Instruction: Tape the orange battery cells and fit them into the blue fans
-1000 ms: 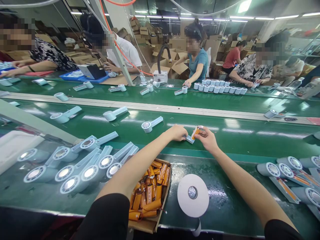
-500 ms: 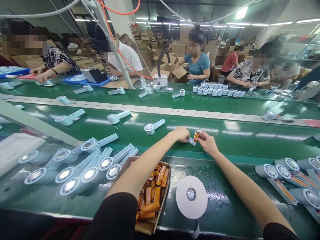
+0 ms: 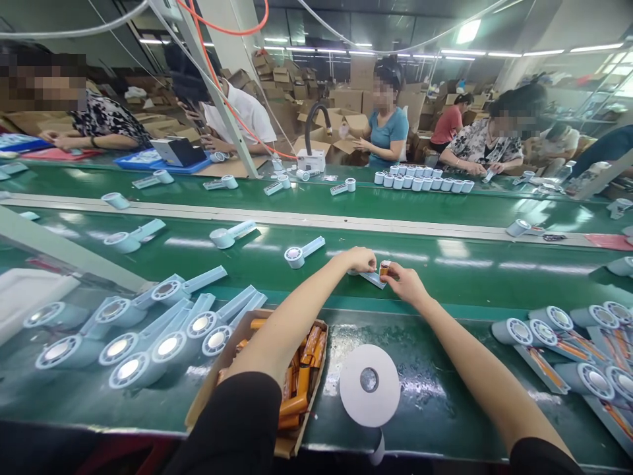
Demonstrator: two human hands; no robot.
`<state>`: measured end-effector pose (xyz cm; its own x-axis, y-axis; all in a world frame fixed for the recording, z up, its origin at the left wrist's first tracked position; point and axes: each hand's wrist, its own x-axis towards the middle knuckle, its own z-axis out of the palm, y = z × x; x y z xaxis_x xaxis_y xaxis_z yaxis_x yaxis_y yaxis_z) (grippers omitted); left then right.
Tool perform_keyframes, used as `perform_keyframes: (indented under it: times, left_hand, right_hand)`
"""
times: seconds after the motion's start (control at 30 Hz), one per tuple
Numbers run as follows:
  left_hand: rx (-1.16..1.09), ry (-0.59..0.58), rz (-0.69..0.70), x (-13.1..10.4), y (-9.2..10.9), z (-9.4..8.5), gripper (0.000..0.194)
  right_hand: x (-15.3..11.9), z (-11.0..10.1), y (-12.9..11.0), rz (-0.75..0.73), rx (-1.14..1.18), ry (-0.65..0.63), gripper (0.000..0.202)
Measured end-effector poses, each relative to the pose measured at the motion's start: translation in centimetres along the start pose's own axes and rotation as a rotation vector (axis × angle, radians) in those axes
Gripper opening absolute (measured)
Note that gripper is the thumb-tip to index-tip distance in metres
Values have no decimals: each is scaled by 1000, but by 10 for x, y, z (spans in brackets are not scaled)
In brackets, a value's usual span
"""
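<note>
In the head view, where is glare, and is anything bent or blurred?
Head view: ceiling lamps leave white glare streaks on the green belt; the wide lens bows the belt's edges and stretches the fan shells at the left; faces are blurred; the hands, left and right, on the orange battery, look sharp.

At mid-frame, the person's left hand (image 3: 360, 259) pins a pale blue fan housing (image 3: 372, 278) to the green belt (image 3: 494, 274), while the right hand (image 3: 403, 282) pinches an orange battery (image 3: 384, 268) against it. A box of orange batteries (image 3: 301, 379) and a white tape roll (image 3: 369, 385) sit lower center.
</note>
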<state>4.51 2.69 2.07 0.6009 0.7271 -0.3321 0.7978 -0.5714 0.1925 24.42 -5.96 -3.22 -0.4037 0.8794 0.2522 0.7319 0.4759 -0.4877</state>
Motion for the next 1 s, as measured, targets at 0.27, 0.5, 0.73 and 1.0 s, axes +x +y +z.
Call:
perform_keyframes:
  times: [0.27, 0.5, 0.73, 1.0]
  left_hand:
    - [-70, 190, -182, 12, 5, 20, 29]
    - [-112, 266, -269, 9, 11, 24, 25]
    - [-36, 398, -220, -69, 55, 21, 40]
    - [165, 179, 258, -240, 117, 135, 56]
  right_hand:
    - [9, -12, -27, 164, -441, -269, 42]
    - [29, 0, -35, 136, -446, -349, 45]
    - [49, -1, -34, 68, -406, -357, 45]
    - [9, -12, -24, 91, -295, -129, 37]
